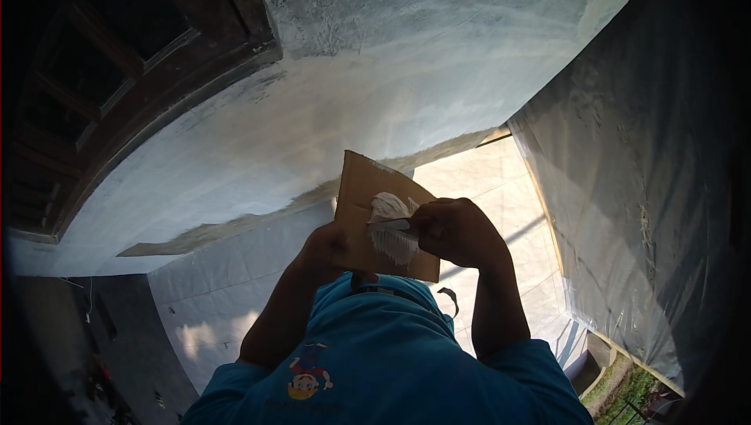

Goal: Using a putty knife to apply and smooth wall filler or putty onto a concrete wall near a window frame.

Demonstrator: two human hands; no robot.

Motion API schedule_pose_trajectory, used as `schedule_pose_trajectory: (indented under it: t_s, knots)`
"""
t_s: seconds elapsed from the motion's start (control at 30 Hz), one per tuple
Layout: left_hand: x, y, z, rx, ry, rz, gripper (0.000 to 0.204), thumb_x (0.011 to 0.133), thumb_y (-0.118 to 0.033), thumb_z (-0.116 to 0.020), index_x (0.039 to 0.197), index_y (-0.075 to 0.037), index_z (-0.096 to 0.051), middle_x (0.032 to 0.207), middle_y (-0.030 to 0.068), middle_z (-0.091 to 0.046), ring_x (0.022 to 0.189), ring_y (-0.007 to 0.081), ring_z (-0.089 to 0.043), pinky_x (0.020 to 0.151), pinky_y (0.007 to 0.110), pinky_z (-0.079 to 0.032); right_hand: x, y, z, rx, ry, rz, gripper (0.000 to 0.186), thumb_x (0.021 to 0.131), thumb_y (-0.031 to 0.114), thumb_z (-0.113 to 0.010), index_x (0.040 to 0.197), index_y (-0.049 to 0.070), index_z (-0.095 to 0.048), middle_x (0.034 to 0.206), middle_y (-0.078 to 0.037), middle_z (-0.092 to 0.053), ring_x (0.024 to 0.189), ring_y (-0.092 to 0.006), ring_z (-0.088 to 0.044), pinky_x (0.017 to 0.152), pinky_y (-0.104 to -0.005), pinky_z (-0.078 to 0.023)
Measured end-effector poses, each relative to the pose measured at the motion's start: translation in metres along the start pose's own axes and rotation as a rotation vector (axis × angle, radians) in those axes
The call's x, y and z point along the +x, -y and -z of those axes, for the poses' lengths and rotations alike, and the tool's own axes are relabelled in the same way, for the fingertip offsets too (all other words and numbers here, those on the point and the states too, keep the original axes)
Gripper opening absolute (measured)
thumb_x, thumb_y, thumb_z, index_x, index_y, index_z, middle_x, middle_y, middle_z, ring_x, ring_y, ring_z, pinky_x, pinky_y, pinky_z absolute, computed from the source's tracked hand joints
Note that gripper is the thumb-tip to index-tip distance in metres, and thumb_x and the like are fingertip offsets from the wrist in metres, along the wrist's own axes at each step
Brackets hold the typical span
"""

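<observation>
My left hand grips the left edge of a flat brown piece of cardboard, held tilted in front of my waist. A mound of white paste lies on the middle of the cardboard, with ridged streaks of it spread below. In my right hand is a putty knife, its narrow pale blade pointing left against the paste. The knife's handle is hidden inside my closed fingers. Under the cardboard, the fingers of my left hand are mostly out of sight.
Ahead stands a wall with patchy grey and white coating. A dark wooden window frame is at the upper left. Translucent plastic sheeting hangs on the right. Pale sheeting covers the floor, partly sunlit. Grass shows at the lower right.
</observation>
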State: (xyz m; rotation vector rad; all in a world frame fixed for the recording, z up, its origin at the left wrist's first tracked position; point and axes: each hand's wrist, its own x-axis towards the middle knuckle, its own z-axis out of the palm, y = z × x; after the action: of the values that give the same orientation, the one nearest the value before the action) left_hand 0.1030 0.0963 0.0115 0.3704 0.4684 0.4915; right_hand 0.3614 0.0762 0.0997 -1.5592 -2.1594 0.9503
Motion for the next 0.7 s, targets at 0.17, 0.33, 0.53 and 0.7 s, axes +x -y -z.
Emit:
schedule_pose_trajectory:
  t_s: [0.17,0.33,0.53,0.7]
  knots:
    - [-0.006,-0.003,0.007,0.037,-0.157,-0.033,0.063,0.075,-0.018,-0.045,0.13,0.009,-0.035,0.116,0.0301,-0.053,0.099,0.0478,-0.06,0.074,0.056,-0.059,0.002,-0.014,-0.012,0.522,-0.08,-0.056,0.024,0.077,-0.001,-0.071,0.101,-0.001,-0.067,0.087,-0.012,-0.071,0.081,-0.0175,-0.069,0.074,-0.0323,-0.056]
    - [-0.029,-0.001,0.031,-0.072,-0.083,-0.065,0.064,0.074,-0.017,-0.047,0.132,0.008,-0.033,0.116,0.0304,-0.051,0.099,0.0496,-0.059,0.076,0.058,-0.057,0.037,-0.046,-0.036,0.856,-0.416,-0.019,0.024,0.085,0.001,-0.062,0.109,-0.003,-0.065,0.093,-0.013,-0.071,0.088,-0.0187,-0.068,0.081,-0.0325,-0.055]
    - [-0.076,-0.006,0.074,-0.139,-0.195,-0.122,0.068,0.074,-0.017,-0.05,0.134,0.01,-0.03,0.119,0.0339,-0.049,0.099,0.0532,-0.058,0.076,0.065,-0.055,0.117,-0.027,-0.047,0.426,-0.775,-0.169,0.023,0.086,0.01,-0.064,0.108,0.007,-0.068,0.092,-0.013,-0.071,0.086,-0.0205,-0.07,0.073,-0.0304,-0.054]
    - [-0.112,-0.022,0.091,-0.127,-0.265,-0.145,0.071,0.073,-0.018,-0.051,0.134,0.011,-0.031,0.116,0.0344,-0.053,0.094,0.053,-0.06,0.076,0.065,-0.054,0.172,-0.021,-0.072,0.09,-1.085,0.102,0.035,0.079,-0.002,-0.063,0.11,0.013,-0.069,0.116,-0.008,-0.066,0.109,-0.0236,-0.061,0.087,-0.0325,-0.052]
